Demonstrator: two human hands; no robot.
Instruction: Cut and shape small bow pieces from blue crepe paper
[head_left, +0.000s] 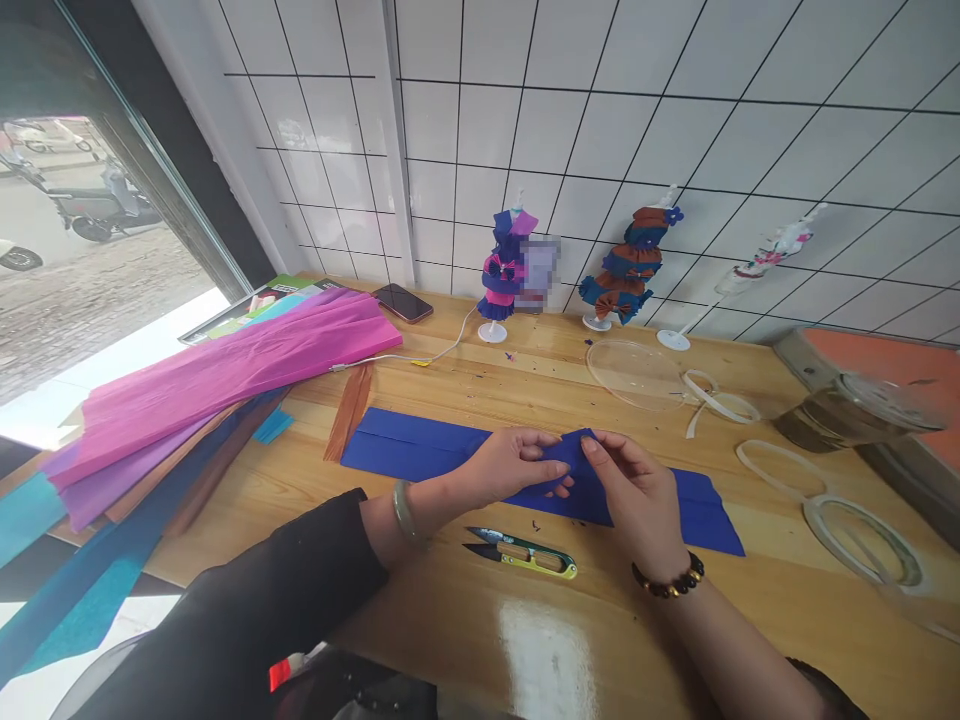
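A long blue crepe paper strip [420,440] lies across the wooden table, with a crease along its length. Over its middle, a small folded piece of blue crepe paper [579,446] is raised between my hands. My right hand [637,490] pinches its upper edge between thumb and fingers. From the other side my left hand [510,467] holds it, thumb in front and fingers curled behind. The lower part of the piece blends into the strip below. Thread snips [525,553] with a yellow and green handle lie just in front of the strip.
Pink crepe paper [247,350] and other coloured sheets are piled at left. A phone [403,302] lies by the wall. Several decorated stands, including a blue-pink one [502,270], line the back. White tape rolls [862,540] and a jar [847,412] are at right.
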